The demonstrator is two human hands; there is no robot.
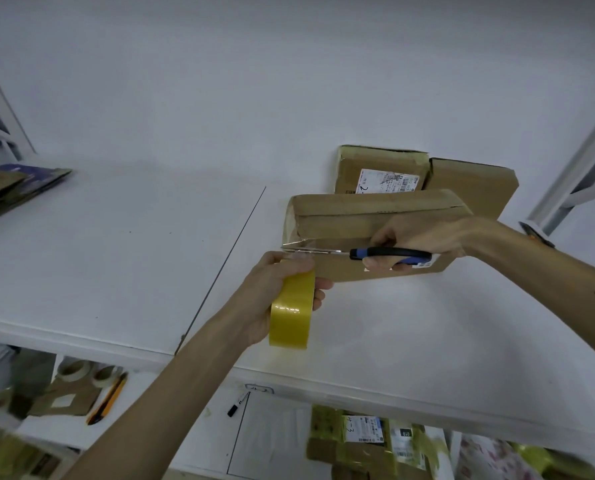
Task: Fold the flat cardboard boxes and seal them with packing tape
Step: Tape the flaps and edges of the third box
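Gripping a roll of yellow packing tape (290,313) just above the white table (116,237), the left hand (268,292) has its fingers curled round the roll, thumb on top. The right hand (420,237) is clamped on the blue-and-black handles of a pair of scissors (389,253).

The cardboard box (375,216) being sealed lies on the table right of centre, its flaps closed, so its contents are hidden. Behind it two more closed boxes lean at the wall: a labelled box (379,171) and, touching it on the right, a plain box (469,185). The shelf under the table holds two pale tape rolls (76,370), a yellow utility knife (107,400), a black marker (237,405) and taped parcels (368,441), in separate compartments.

The box's long axis runs left to right across the table, its left end towards the roll. A clear strip of tape (297,242) stretches from that end to the roll. The scissors lie along the same axis, blades pointing left at the strip.
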